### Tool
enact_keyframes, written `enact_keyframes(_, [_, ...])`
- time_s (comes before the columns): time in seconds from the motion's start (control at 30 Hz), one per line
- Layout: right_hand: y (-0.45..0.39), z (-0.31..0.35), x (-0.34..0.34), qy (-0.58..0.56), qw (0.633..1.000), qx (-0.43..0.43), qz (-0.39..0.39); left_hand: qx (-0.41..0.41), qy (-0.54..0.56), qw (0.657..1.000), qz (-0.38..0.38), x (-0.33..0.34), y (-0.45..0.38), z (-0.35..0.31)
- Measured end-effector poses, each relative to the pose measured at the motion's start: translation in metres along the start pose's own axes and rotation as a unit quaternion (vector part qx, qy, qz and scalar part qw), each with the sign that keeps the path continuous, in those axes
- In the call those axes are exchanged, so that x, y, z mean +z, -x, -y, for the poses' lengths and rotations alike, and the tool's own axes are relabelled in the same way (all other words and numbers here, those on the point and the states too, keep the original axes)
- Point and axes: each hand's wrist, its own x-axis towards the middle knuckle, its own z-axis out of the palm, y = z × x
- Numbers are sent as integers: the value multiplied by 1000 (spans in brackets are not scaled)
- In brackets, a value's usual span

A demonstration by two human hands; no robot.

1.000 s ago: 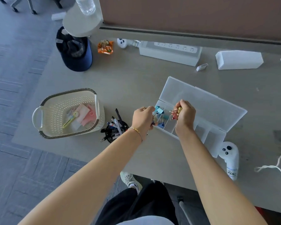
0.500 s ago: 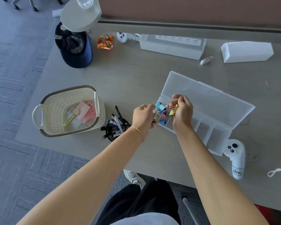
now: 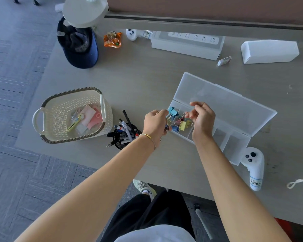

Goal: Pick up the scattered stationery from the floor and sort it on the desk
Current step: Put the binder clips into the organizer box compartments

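Note:
A clear plastic compartment box (image 3: pixel 226 105) lies open on the desk, its lid folded back. Its leftmost compartment holds several coloured binder clips (image 3: pixel 182 126): yellow, pink and blue. My left hand (image 3: pixel 155 124) is at the box's left end and grips a few binder clips, with a blue one (image 3: pixel 173 111) sticking out at the fingertips. Just above the clip compartment hovers my right hand (image 3: pixel 202 119), fingers loosely curled and nothing visible between them. The box's other compartments look empty.
A cream basket (image 3: pixel 59 109) with sticky notes and a small cutter stands at the left, a black pen holder (image 3: pixel 124 135) beside it. A cap (image 3: pixel 80 48), power strip (image 3: pixel 191 41), white carton (image 3: pixel 269 51), eraser (image 3: pixel 224 61) and controller (image 3: pixel 254 165) lie around.
The yellow clip my right hand held is now in the leftmost compartment, and that hand has lifted slightly to the right. My left hand stays at the box's end.

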Motion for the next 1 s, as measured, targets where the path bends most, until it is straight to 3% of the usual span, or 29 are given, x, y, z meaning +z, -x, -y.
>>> enact_keyframes(0.27, [3, -5, -14, 79, 996, -44, -3, -103, 113, 988, -18, 12, -2, -5])
enact_keyframes(0.37, [7, -8, -19, 161, 983, -84, -11, -124, 133, 983, 1, 19, -2, -9])
enact_keyframes(0.43, [8, -14, -22, 268, 954, -138, 7, -127, 132, 983, 9, 22, 0, -10])
enact_keyframes(0.57, [10, -33, -30, 479, 841, -237, 87, -134, 126, 983, 7, 25, 0, -8])
enact_keyframes(0.77, [11, -29, -37, 510, 810, -284, 54, -134, 121, 984, -1, 26, -4, -6])
enact_keyframes(0.87, [11, -30, -37, 501, 821, -271, 41, -114, 111, 987, -2, 29, -6, -3])
enact_keyframes(1.0, [11, -25, -37, 383, 899, -214, -4, -76, 101, 992, 5, 34, -3, -2])
